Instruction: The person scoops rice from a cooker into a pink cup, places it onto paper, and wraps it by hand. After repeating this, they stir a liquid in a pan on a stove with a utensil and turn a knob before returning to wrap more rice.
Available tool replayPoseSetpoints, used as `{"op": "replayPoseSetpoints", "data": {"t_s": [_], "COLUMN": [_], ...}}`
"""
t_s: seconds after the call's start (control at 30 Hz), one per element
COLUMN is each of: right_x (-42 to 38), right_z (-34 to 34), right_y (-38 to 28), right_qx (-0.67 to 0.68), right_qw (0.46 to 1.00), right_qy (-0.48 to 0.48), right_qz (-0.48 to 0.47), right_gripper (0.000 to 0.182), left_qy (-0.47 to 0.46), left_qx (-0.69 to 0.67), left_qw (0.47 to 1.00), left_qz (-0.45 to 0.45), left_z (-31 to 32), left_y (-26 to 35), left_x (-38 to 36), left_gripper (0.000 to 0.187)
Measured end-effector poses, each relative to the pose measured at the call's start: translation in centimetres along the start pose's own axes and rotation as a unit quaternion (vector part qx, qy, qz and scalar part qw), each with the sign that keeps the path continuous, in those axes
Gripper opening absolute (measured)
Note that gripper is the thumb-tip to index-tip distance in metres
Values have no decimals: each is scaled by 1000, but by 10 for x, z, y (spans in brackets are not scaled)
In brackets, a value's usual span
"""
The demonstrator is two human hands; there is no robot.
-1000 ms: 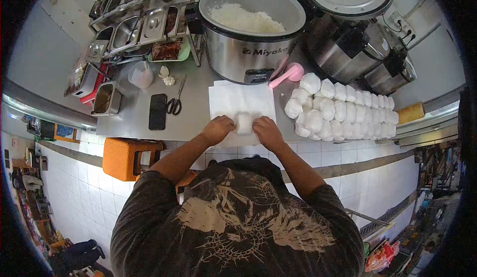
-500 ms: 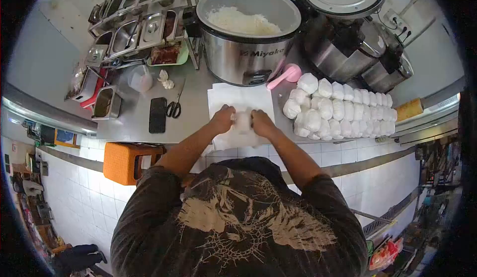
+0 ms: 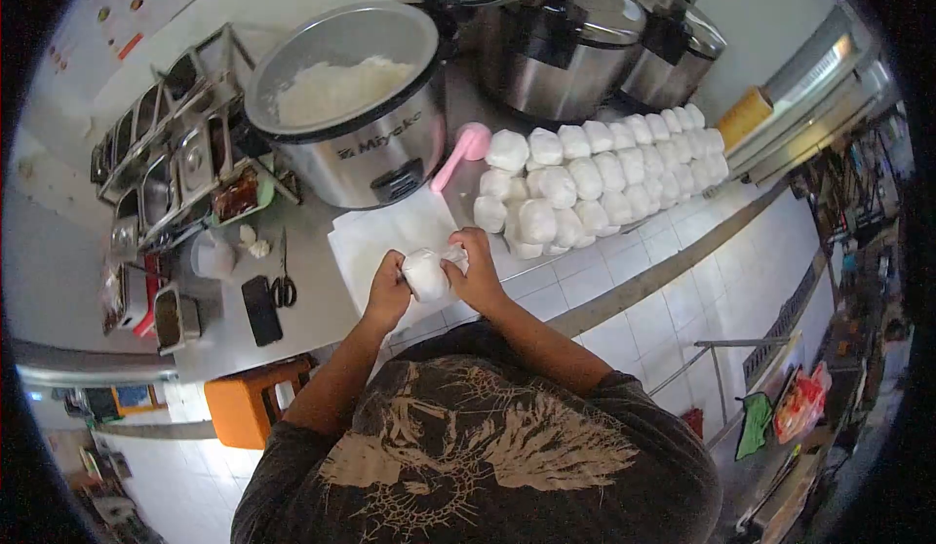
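My left hand (image 3: 389, 291) grips the left side of a rounded white paper-wrapped bundle (image 3: 424, 276), its contents hidden. The fingers of my right hand (image 3: 474, 269) are closed on the gathered, twisted paper at the bundle's right end. Both hands hold it above the front edge of a stack of white paper sheets (image 3: 366, 235). Many similar wrapped bundles (image 3: 609, 175) are piled in rows to the right. Behind the sheets stands a large rice cooker (image 3: 356, 159) with white rice (image 3: 341, 91) inside. Beside the cooker lies a pink rice scoop (image 3: 462, 152).
Black scissors (image 3: 284, 291) and a black phone (image 3: 261, 311) lie on the steel table (image 3: 317, 295) to the left. Metal food pans (image 3: 159, 189) sit on a rack at the far left. More cookers (image 3: 561, 66) stand behind. An orange stool (image 3: 237, 410) is below the table.
The bundle was low over the paper sheets between both hands; now it is rounded and held up, with its right end pinched and twisted. The view has turned toward the right.
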State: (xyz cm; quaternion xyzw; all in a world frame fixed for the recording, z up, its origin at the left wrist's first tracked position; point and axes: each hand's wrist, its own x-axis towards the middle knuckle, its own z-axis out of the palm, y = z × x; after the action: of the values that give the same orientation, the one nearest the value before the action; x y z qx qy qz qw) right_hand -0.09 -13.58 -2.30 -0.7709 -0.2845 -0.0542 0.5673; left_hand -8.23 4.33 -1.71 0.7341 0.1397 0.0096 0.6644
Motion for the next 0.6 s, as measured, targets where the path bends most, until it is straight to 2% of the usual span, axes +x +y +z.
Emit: {"op": "replayPoseSetpoints", "data": {"t_s": [0.07, 0.1, 0.2, 0.23, 0.27, 0.33, 0.37, 0.47, 0.6], "right_x": [5, 8, 13, 12, 8, 7, 3, 8, 9], "right_z": [-15, -25, -54, -59, -62, -76, -83, -119, -163], "right_y": [3, 2, -18, -7, 1, -3, 9, -7, -13], "right_qx": [-32, 0, 114, 189, 195, 203, 133, 207, 227], "right_qw": [999, 997, 965, 943, 951, 964, 979, 958, 946], "right_qy": [20, -34, -13, -28, -19, 0, -10, -16, -27], "right_qz": [-14, 64, 234, 271, 239, 175, 151, 199, 229], "right_gripper": [27, 21, 20, 35, 40, 51, 68, 72, 74], "left_qy": [18, 28, 70, 70, 70, 13, -16, -50, -136], "left_qx": [18, 24, 117, 130, 142, 118, 106, 152, 32], "left_qw": [999, 998, 985, 981, 976, 983, 985, 972, 984], "left_qz": [39, 46, 108, 128, 148, 142, 136, 173, 114], "left_z": [14, 25, 57, 66, 75, 89, 97, 118, 142], "left_y": [-7, 1, 20, 37, 50, 64, 67, 71, 86], "left_x": [12, 15, 30, 31, 33, 40, 44, 54, 63], "left_gripper": [27, 27, 24, 24, 23, 23, 22, 27, 37]}}
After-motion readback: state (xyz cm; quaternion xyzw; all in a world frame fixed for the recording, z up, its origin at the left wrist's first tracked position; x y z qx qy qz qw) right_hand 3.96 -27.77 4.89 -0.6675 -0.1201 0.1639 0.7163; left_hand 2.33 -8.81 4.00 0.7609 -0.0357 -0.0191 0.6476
